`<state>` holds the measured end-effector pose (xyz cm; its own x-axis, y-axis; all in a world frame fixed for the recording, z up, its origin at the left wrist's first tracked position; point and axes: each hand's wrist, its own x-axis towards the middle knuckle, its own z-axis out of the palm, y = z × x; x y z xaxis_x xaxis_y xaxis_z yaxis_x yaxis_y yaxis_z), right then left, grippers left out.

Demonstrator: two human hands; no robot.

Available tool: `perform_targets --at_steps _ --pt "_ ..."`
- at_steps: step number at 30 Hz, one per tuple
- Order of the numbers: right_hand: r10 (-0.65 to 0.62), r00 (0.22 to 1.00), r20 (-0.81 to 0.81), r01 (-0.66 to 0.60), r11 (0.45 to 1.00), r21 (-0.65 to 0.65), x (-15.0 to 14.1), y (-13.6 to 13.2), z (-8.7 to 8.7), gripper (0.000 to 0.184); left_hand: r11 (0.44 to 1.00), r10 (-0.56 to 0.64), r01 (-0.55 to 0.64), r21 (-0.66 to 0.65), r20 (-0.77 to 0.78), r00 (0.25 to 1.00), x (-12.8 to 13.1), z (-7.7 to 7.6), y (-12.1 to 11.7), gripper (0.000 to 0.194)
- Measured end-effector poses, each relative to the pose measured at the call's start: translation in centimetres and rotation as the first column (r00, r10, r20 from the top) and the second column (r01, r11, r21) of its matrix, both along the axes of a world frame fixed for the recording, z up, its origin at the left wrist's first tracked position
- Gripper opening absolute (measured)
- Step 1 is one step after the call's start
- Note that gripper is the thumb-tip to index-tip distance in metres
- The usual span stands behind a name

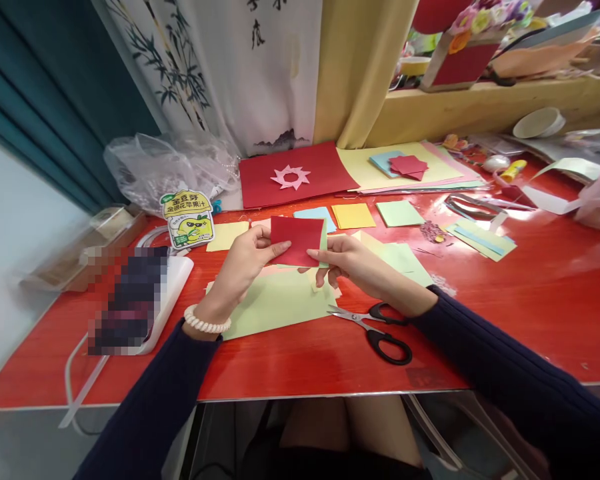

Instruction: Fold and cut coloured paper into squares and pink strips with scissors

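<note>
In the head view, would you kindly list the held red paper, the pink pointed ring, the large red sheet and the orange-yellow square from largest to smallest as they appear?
1. Large red sheet
2. Held red paper
3. Orange-yellow square and pink pointed ring: too alike to rank

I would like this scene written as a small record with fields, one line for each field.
Left hand: holds red paper
Right hand: holds the same paper, thumb at its lower right corner
Tool: black-handled scissors, lying on the red table
Near the hands: light green sheet
Farther back: pink pointed paper ring, on a dark red sheet
</note>
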<state>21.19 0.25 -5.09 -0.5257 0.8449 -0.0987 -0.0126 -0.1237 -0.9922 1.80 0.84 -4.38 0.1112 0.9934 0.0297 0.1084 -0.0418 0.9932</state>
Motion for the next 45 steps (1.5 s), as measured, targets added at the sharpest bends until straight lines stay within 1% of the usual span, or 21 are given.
perform_targets --at_steps 3,6,8,9,11,12,13,14,15,16,17,18,19,21,24,27,30,32,36,41,45 --pt "-0.01 1.0 -0.02 0.01 1.0 -0.009 0.6 0.1 -0.4 0.025 0.995 0.071 -0.066 0.077 -0.074 0.995 -0.3 0.4 0.1 0.019" --pt "-0.028 0.999 -0.03 0.027 0.999 -0.02 1.4 0.3 -0.7 0.024 0.994 0.106 -0.104 0.028 -0.094 0.99 -1.1 1.2 0.2 0.02" --pt "-0.072 0.997 -0.022 0.072 0.997 -0.02 2.1 0.4 -0.9 0.024 0.994 0.018 -0.039 -0.098 -0.207 0.978 -2.1 1.7 0.3 0.023" --pt "-0.101 0.995 -0.014 0.1 0.995 -0.017 2.4 0.5 -1.0 0.024 0.983 -0.08 0.028 -0.179 -0.287 0.955 -2.6 1.8 0.4 0.024" --pt "-0.154 0.988 0.006 0.154 0.988 -0.008 2.9 0.6 -1.1 0.022 0.942 -0.28 0.153 -0.299 -0.448 0.849 -3.6 1.7 0.5 0.024" --pt "-0.176 0.984 0.016 0.177 0.984 -0.005 3.1 0.6 -1.1 0.021 0.94 -0.308 0.166 -0.299 -0.525 0.794 -3.9 1.5 0.6 0.023" --pt "-0.194 0.981 0.024 0.195 0.981 -0.004 3.1 0.6 -1.1 0.021 0.958 -0.269 0.148 -0.244 -0.598 0.756 -4.0 1.1 0.7 0.023" --pt "-0.209 0.978 0.03 0.209 0.978 -0.005 3.1 0.5 -1.1 0.02 0.984 -0.175 0.109 -0.141 -0.645 0.743 -3.9 0.7 0.8 0.022" --pt "-0.22 0.975 0.033 0.22 0.976 -0.005 2.9 0.3 -1.0 0.021 0.998 -0.058 0.059 -0.02 -0.649 0.758 -3.6 0.3 0.8 0.023" --pt "-0.226 0.974 0.034 0.226 0.974 -0.006 2.7 0.1 -1.0 0.021 0.997 0.038 0.013 0.079 -0.606 0.795 -3.1 -0.2 0.7 0.024" --pt "-0.228 0.973 0.031 0.228 0.974 -0.005 2.5 0.0 -1.0 0.023 0.991 0.081 -0.012 0.132 -0.529 0.845 -2.4 -0.6 0.7 0.027" --pt "-0.225 0.974 0.023 0.225 0.974 -0.006 2.3 -0.2 -1.1 0.024 0.991 0.072 -0.013 0.137 -0.437 0.897 -1.7 -1.0 0.5 0.029" --pt "-0.218 0.976 0.013 0.219 0.976 -0.008 2.1 -0.4 -1.2 0.025 0.995 0.029 0.008 0.104 -0.346 0.938 -0.9 -1.3 0.3 0.03" --pt "-0.201 0.979 -0.011 0.201 0.979 -0.016 1.8 -0.7 -1.4 0.026 0.999 -0.048 0.052 0.011 -0.2 0.979 0.5 -1.6 -0.1 0.031" --pt "-0.163 0.985 -0.059 0.161 0.986 -0.043 1.8 -0.7 -1.7 0.025 0.998 -0.04 0.036 -0.053 -0.085 0.996 1.4 -1.0 -0.7 0.029" --pt "-0.165 0.982 -0.095 0.16 0.985 -0.059 2.1 -0.6 -1.6 0.025 0.999 0.031 -0.033 -0.025 -0.049 0.998 0.9 -0.1 -0.7 0.028" --pt "-0.212 0.976 -0.045 0.21 0.976 -0.054 2.4 -0.5 -1.3 0.024 0.998 0.068 -0.068 0.001 0.023 0.997 0.0 0.1 -0.5 0.027" --pt "-0.233 0.973 -0.007 0.232 0.972 -0.036 2.4 -0.5 -1.1 0.025 0.999 0.031 -0.03 -0.02 0.055 0.998 -0.3 -0.2 -0.3 0.028" --pt "-0.252 0.966 0.05 0.251 0.968 0.027 2.3 -0.6 -1.1 0.03 0.993 -0.082 0.084 -0.086 0.025 0.996 0.3 -1.0 -0.5 0.029" --pt "-0.262 0.96 0.1 0.258 0.965 0.052 2.2 -0.7 -1.4 0.035 0.988 -0.041 0.047 -0.147 0.041 0.998 1.6 -1.4 -0.9 0.028" --pt "-0.276 0.953 0.127 0.263 0.958 0.111 2.2 -0.7 -1.4 0.039 0.997 0.001 -0.002 -0.081 -0.01 1.0 1.5 -1.0 -0.9 0.027"
